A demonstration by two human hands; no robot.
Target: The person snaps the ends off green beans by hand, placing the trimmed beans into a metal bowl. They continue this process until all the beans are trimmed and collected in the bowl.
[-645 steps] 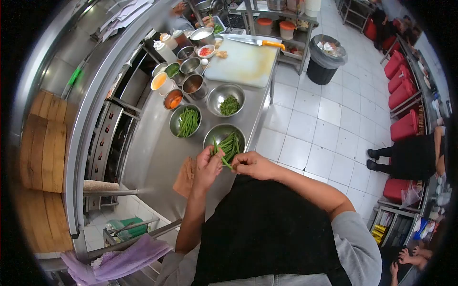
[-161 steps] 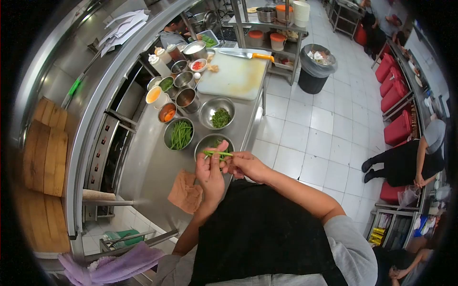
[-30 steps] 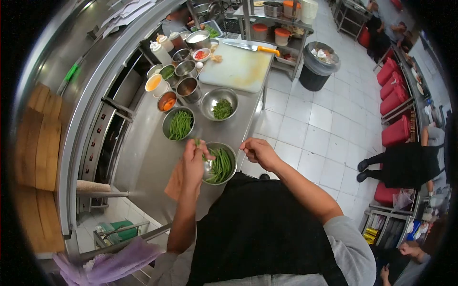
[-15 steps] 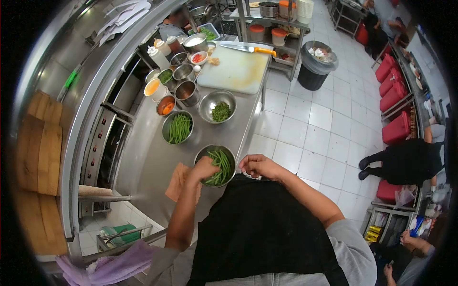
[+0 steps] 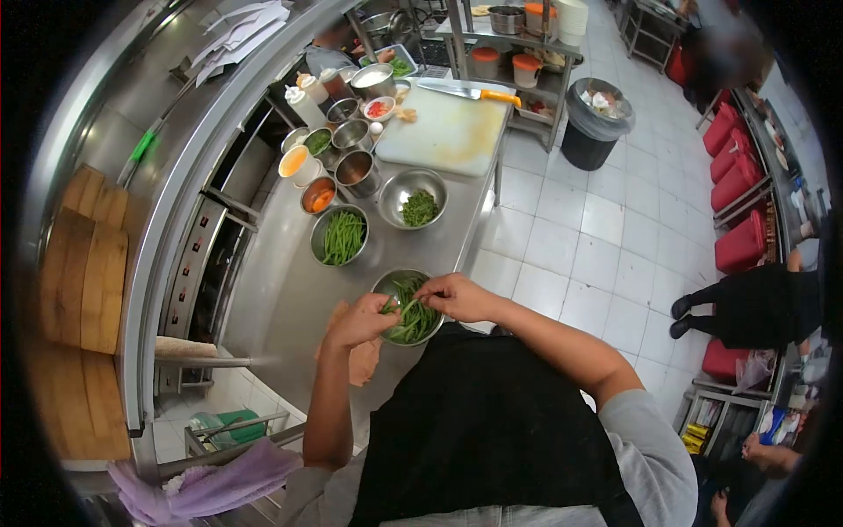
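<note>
Over a steel bowl of green beans (image 5: pixel 414 330) at the table's near edge, my left hand (image 5: pixel 363 321) pinches a green bean at the bowl's left side. My right hand (image 5: pixel 450 297) is closed at the same bean's other end, above the right rim. An orange cloth (image 5: pixel 362 361) lies under my left wrist. Farther up stand a second bowl of whole green beans (image 5: pixel 343 237) and a wider steel bowl with chopped greens (image 5: pixel 419 208). A small pot of orange pieces (image 5: pixel 322 198) is beside them.
A white cutting board (image 5: pixel 439 136) carries a knife with an orange handle (image 5: pixel 498 96). Sauce bottles (image 5: pixel 305 106) and steel pots (image 5: pixel 357 173) crowd the table's far left. A bin (image 5: pixel 593 132) stands on the floor. Co-workers are at the far left and along the right side.
My left hand has lifted out of the beans, now with a bean in its fingers. My right hand has moved left over the bowl and closed on the bean. The view has shifted slightly.
</note>
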